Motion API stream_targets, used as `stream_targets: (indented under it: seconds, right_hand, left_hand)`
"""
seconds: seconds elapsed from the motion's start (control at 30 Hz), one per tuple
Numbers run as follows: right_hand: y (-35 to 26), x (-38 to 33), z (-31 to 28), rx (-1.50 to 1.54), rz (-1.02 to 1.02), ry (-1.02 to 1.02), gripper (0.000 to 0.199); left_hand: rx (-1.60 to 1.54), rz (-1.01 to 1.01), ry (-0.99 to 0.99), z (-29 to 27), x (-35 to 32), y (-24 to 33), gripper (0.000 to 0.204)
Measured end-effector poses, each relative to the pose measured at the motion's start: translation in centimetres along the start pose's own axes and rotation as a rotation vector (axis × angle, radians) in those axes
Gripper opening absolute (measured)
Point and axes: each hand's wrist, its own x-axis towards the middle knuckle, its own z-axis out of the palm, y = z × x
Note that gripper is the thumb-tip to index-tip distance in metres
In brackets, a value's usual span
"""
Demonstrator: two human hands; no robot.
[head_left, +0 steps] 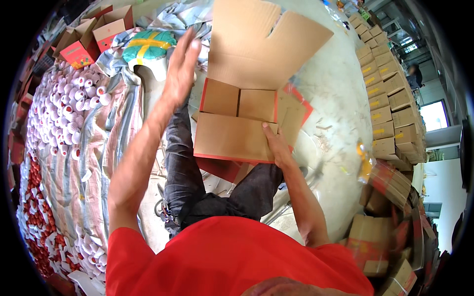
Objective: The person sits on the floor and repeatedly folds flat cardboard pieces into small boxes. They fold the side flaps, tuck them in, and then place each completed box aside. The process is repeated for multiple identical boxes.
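A brown cardboard box (232,137) with red edges rests over my lap, its flaps folded out. The tall far flap (261,44) stands up and has a slit near its top. My right hand (279,148) grips the box's near right side, thumb on the brown inner face; its other fingers are mostly hidden. To the left of the box, my left hand (180,74) is raised with its fingers stretched out, holding nothing. A second flat piece of red-edged cardboard (290,113) shows behind the box at the right.
White foam-netted round items (69,106) and red packets (37,217) lie piled at the left on a striped sheet (116,123). A padded stool (148,47) stands far left, near open red cartons (112,27). Stacked cartons (385,98) line the right; flattened ones (370,241) lie nearer.
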Motion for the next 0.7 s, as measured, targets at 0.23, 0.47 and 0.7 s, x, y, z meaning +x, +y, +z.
stream_targets:
  seconds: [0.23,0.47,0.7]
  right_hand:
    - [-0.1,0.0,0.2,0.043,-0.085,-0.04,0.085]
    - [0.8,1.1,-0.5,-0.218,-0.215,-0.097,0.071]
    - [-0.2,1.1,-0.3,-0.245,-0.307,-0.115,0.061]
  left_hand:
    - [-0.671,-0.418,-0.197,-0.5,-0.7,0.4,0.062]
    - [-0.434,-0.585,-0.087,-0.5,-12.7,3.2,0.048]
    - [-0.73,-0.944,-0.266,0.4,-11.3,1.5,0.04]
